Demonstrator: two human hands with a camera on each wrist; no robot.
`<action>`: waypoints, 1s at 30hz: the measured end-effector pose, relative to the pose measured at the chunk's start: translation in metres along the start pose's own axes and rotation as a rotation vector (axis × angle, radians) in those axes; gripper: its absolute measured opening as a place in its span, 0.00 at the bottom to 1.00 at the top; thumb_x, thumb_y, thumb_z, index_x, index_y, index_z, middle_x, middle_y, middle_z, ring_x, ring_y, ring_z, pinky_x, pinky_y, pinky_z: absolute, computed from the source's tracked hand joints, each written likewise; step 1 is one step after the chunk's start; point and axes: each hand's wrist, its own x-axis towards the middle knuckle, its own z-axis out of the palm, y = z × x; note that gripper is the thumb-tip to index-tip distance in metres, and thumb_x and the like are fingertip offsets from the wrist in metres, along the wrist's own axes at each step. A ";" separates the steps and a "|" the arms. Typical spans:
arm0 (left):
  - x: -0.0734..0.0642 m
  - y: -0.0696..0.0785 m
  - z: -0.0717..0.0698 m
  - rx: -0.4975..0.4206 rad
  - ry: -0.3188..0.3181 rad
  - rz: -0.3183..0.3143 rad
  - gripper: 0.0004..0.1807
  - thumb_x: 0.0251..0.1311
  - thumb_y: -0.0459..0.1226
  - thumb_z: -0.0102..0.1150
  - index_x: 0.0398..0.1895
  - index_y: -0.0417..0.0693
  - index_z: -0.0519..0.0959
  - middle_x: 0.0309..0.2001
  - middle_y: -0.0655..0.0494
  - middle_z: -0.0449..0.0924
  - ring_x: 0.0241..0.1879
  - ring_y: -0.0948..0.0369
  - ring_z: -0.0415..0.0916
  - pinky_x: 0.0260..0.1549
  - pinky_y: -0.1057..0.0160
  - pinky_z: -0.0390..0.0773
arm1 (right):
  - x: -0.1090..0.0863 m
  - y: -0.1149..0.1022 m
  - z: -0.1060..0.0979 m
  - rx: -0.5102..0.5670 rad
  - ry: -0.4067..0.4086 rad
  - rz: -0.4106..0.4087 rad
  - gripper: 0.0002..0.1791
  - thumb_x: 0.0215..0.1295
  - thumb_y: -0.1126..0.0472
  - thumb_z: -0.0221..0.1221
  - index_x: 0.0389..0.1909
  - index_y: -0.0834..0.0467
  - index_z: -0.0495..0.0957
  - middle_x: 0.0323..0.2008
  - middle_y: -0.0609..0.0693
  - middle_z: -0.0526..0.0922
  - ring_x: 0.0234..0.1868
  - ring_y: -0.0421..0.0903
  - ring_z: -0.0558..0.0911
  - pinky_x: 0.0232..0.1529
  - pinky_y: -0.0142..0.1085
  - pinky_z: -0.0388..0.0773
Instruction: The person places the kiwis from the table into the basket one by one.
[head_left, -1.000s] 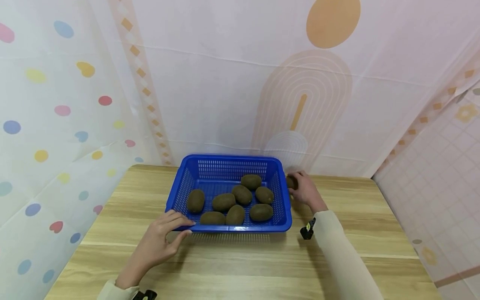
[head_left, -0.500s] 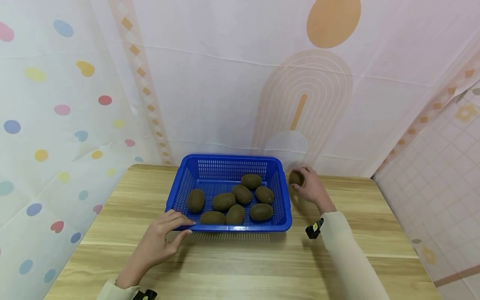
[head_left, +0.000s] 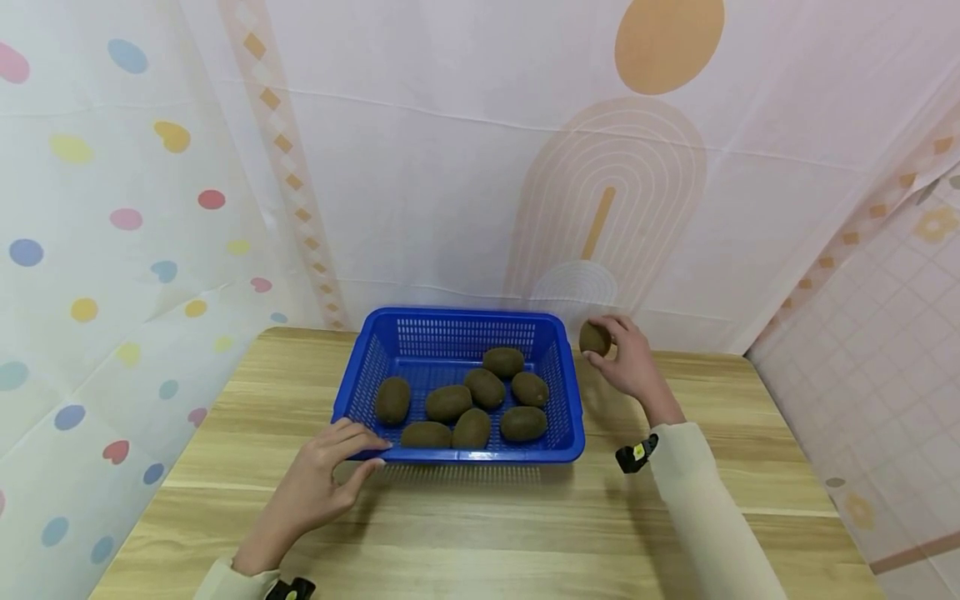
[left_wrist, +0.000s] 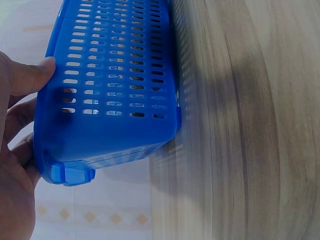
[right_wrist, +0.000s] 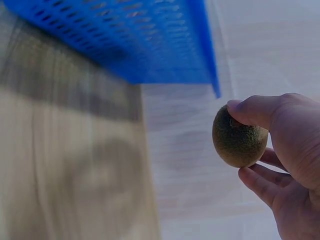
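Observation:
A blue plastic basket (head_left: 459, 457) with slotted walls stands on the table, several brown kiwis (head_left: 483, 388) lying loose on its floor. At its front left corner my left hand (head_left: 318, 479) pinches the rim, thumb outside and fingers over the edge; the left wrist view shows the thumb (left_wrist: 35, 75) against the slotted wall. Just right of the basket's far right corner, my right hand (head_left: 630, 362) holds a single kiwi (head_left: 595, 338) between thumb and fingers. In the right wrist view that kiwi (right_wrist: 239, 137) is off the table, apart from the basket wall.
The wooden table (head_left: 480, 533) runs back to a patterned cloth (head_left: 420, 192) hanging right behind the basket. More printed cloth hangs at the left and right sides. A black wrist device (head_left: 636, 454) sits at the right cuff.
My right hand has moved up and slightly right with the kiwi, away from the basket's right side. The left hand and the basket keep their places.

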 end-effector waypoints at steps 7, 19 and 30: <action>0.000 0.001 -0.001 -0.002 -0.015 -0.020 0.15 0.51 0.28 0.75 0.40 0.54 0.87 0.39 0.66 0.86 0.41 0.66 0.77 0.47 0.75 0.73 | 0.005 -0.022 -0.006 0.035 0.013 -0.051 0.31 0.66 0.62 0.68 0.69 0.60 0.72 0.66 0.62 0.72 0.64 0.61 0.76 0.63 0.56 0.78; -0.001 -0.001 -0.001 0.007 -0.023 -0.026 0.15 0.51 0.29 0.75 0.40 0.55 0.88 0.39 0.66 0.86 0.41 0.67 0.77 0.47 0.74 0.73 | 0.015 -0.056 0.001 0.061 -0.010 -0.131 0.30 0.67 0.60 0.68 0.68 0.58 0.73 0.65 0.60 0.74 0.62 0.59 0.77 0.62 0.54 0.79; -0.001 0.002 -0.001 0.005 -0.021 -0.027 0.15 0.52 0.29 0.75 0.40 0.56 0.87 0.39 0.68 0.86 0.41 0.67 0.77 0.47 0.74 0.73 | 0.025 -0.082 0.015 0.034 -0.063 -0.148 0.31 0.68 0.55 0.67 0.70 0.54 0.72 0.67 0.57 0.72 0.60 0.56 0.78 0.59 0.51 0.80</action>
